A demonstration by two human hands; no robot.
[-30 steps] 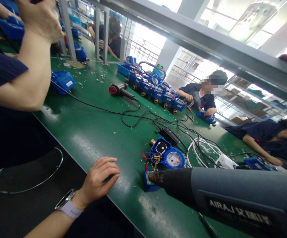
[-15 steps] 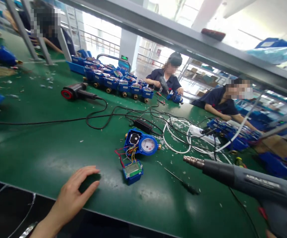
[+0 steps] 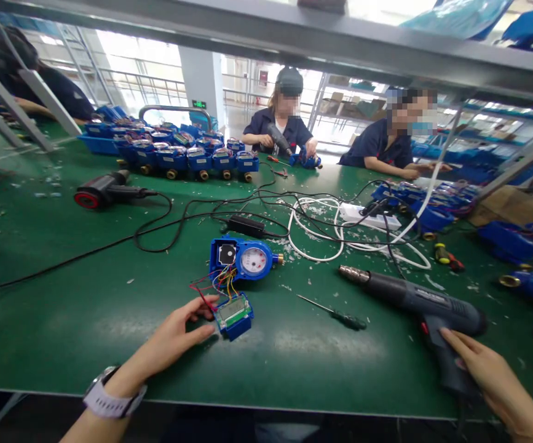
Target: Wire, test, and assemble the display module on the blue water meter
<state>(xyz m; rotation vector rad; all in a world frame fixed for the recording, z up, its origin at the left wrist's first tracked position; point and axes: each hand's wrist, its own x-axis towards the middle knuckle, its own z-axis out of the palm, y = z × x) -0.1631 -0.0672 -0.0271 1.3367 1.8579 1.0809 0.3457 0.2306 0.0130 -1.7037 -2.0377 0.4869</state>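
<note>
My left hand (image 3: 185,331) is open, thumb and fingers apart, at the left side of a small blue display module (image 3: 236,314) with a green circuit board. The fingertips are at its red wires; contact is hard to tell. Coloured wires run from the module to a blue water meter (image 3: 253,261) with a round white dial, lying behind it. My right hand (image 3: 482,363) is on the handle of a grey heat gun (image 3: 425,301), low over the table's right side, nozzle pointing left. Some of its fingers are hidden behind the handle. A screwdriver (image 3: 335,312) lies between meter and heat gun.
Another heat gun (image 3: 104,189) lies at the left. Behind the meter are black cables, a coiled white cord (image 3: 316,255) and a power strip (image 3: 370,216). Rows of blue meters (image 3: 192,159) stand farther back. Co-workers sit across the table; one holds a heat gun. A metal beam (image 3: 248,37) crosses overhead.
My left hand has moved right to the display module. The heat gun in my right hand has come down and left toward the table. The whole view has tilted and shifted.
</note>
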